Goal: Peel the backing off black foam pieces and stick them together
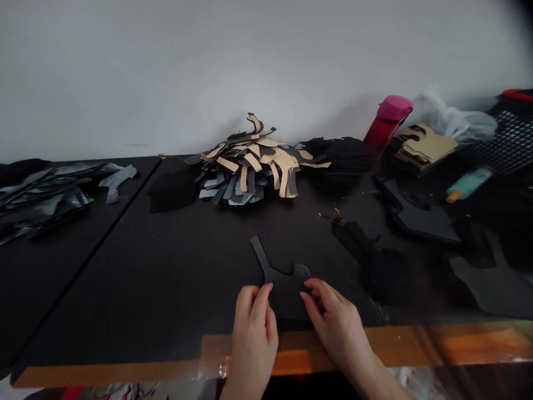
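Note:
A flat dark cut-out piece (285,283) with one long narrow arm and a curved notch lies between my hands, just above the table's front edge. My left hand (255,328) pinches its left side between thumb and fingers. On the right side, my right hand (333,316) grips the edge with thumb and fingertips. The long arm of the piece points away from me to the upper left. Its lower edge is hard to make out against the black table (137,289).
Behind stands a heap of tan-backed strips (250,161), with black stacks beside it. Shiny grey pieces (54,189) lie left. To the right are dark shaped pieces (420,216), tan cut-outs (428,145), a pink-capped bottle (387,122), a teal tube (470,183) and a mesh basket (510,130).

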A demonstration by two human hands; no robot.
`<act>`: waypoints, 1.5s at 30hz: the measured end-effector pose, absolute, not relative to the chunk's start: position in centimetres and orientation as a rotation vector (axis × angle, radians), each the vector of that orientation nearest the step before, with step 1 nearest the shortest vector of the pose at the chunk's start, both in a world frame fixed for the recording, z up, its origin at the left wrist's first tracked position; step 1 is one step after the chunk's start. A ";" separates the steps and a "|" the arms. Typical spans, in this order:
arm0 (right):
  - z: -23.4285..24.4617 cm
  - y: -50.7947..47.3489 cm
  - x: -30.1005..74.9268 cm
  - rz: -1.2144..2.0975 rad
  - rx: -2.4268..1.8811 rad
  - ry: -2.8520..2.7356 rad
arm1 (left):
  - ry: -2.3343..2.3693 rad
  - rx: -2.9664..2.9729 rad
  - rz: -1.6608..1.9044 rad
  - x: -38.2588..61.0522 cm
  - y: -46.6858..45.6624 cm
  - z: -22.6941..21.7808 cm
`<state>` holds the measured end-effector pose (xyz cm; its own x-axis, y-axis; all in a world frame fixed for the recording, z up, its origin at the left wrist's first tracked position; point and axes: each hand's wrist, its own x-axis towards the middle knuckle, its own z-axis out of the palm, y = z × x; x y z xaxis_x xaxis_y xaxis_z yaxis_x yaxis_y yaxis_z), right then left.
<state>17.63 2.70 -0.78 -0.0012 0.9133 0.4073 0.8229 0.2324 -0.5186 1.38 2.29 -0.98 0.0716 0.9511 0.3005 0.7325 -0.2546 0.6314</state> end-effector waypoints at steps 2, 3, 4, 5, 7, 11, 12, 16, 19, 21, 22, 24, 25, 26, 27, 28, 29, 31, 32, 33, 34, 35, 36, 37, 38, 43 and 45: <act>-0.8 2.7 17.6 0.157 -1.599 -1.824 | 1.681 2.059 0.980 1.3 2.2 -1.0; -0.8 2.8 17.7 0.142 -1.593 -1.828 | 1.680 2.064 0.985 1.3 2.2 -1.0; -0.8 2.8 17.7 0.129 -1.588 -1.833 | 1.681 2.066 0.986 1.3 2.2 -1.0; -0.8 2.8 17.7 0.121 -1.586 -1.838 | 1.684 2.065 0.985 1.3 2.2 -0.9; -0.9 2.9 17.8 0.134 -1.589 -1.854 | 1.692 2.057 0.972 1.3 2.3 -0.8; -0.9 2.7 17.8 0.193 -1.609 -1.844 | 1.706 2.031 0.954 1.3 2.4 -0.8; -0.9 2.7 17.8 0.208 -1.610 -1.835 | 1.703 2.036 0.958 1.3 2.5 -0.8; -0.8 2.8 17.6 0.253 -1.607 -1.822 | 1.680 2.040 1.037 1.2 2.5 -0.8; -0.9 2.8 17.6 0.276 -1.637 -1.821 | 1.674 2.052 1.021 1.1 2.6 -0.8; -1.0 2.8 17.6 0.295 -1.661 -1.824 | 1.680 2.087 0.995 1.1 2.7 -0.9; -1.1 2.8 17.6 0.296 -1.671 -1.823 | 1.681 2.109 0.989 1.0 2.7 -0.9; -1.2 2.8 17.6 0.294 -1.688 -1.820 | 1.674 2.147 0.993 1.0 2.7 -0.9; -1.2 2.9 17.6 0.291 -1.689 -1.817 | 1.667 2.161 0.989 1.0 2.7 -0.9; -1.2 2.9 17.6 0.290 -1.689 -1.815 | 1.664 2.174 0.989 1.0 2.7 -0.9; -1.2 2.9 17.6 0.288 -1.688 -1.814 | 1.665 2.187 0.991 1.1 2.7 -0.9; -1.2 2.9 17.6 0.286 -1.684 -1.813 | 1.663 2.199 1.001 1.1 2.7 -0.9; -1.1 3.0 17.6 0.285 -1.679 -1.812 | 1.664 2.207 1.006 1.1 2.7 -0.9; -1.0 3.0 17.7 0.291 -1.675 -1.814 | 1.665 2.217 0.995 1.1 2.8 -1.0; -0.9 3.1 17.7 0.298 -1.677 -1.817 | 1.663 2.219 0.981 1.1 2.8 -1.0; -0.8 3.1 17.7 0.303 -1.682 -1.823 | 1.664 2.219 0.964 1.1 2.8 -1.0; -0.8 3.1 17.8 0.309 -1.691 -1.832 | 1.665 2.219 0.943 1.1 2.9 -1.0; -0.7 3.2 17.8 0.313 -1.703 -1.840 | 1.669 2.215 0.920 1.1 2.9 -1.0; -0.6 3.2 17.8 0.319 -1.716 -1.847 | 1.670 2.209 0.907 1.1 2.9 -1.0; -0.5 3.3 17.8 0.333 -1.730 -1.851 | 1.675 2.198 0.888 1.1 2.9 -1.0; -0.4 3.3 17.8 0.352 -1.747 -1.853 | 1.678 2.188 0.874 1.1 3.0 -1.0; -0.1 3.6 17.8 0.440 -1.845 -1.859 | 1.678 2.200 0.842 1.1 3.1 -0.9; 0.0 3.7 17.8 0.461 -1.856 -1.864 | 1.681 2.220 0.793 1.1 3.2 -0.6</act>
